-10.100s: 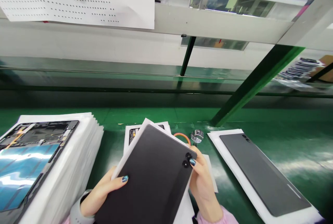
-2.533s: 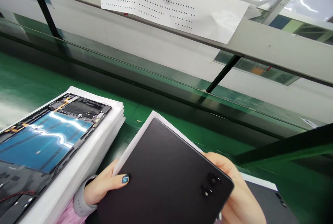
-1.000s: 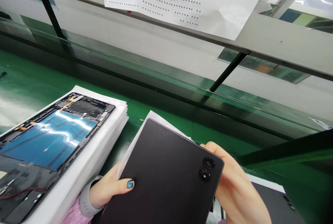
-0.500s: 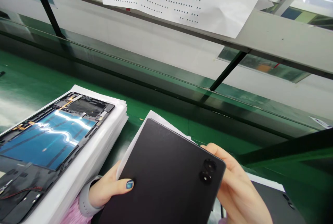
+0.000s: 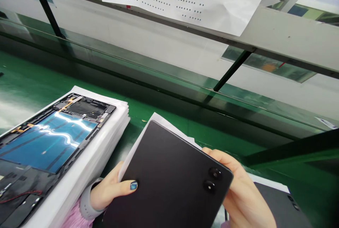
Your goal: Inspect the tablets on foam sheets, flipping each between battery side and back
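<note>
A black tablet (image 5: 169,178) with two round camera lenses is held between my hands, its back towards me and tilted. My left hand (image 5: 113,187) grips its left edge, thumb pressed on the back cover and the other fingers hidden underneath. Around the upper right corner, beside the lenses, my right hand (image 5: 238,185) is closed, its fingertips out of sight behind the edge. A white sheet (image 5: 159,119) shows behind the tablet along its top and left edges.
On the left, an opened tablet (image 5: 59,139) with its inside showing lies on a tall stack of white sheets (image 5: 106,153). Another dark tablet (image 5: 278,203) lies at lower right on the green table (image 5: 34,79). A printed paper (image 5: 225,9) hangs on the rail above.
The tablet's right corner has shifted slightly right and down, with my right hand along it. My left hand keeps almost the same place and grip.
</note>
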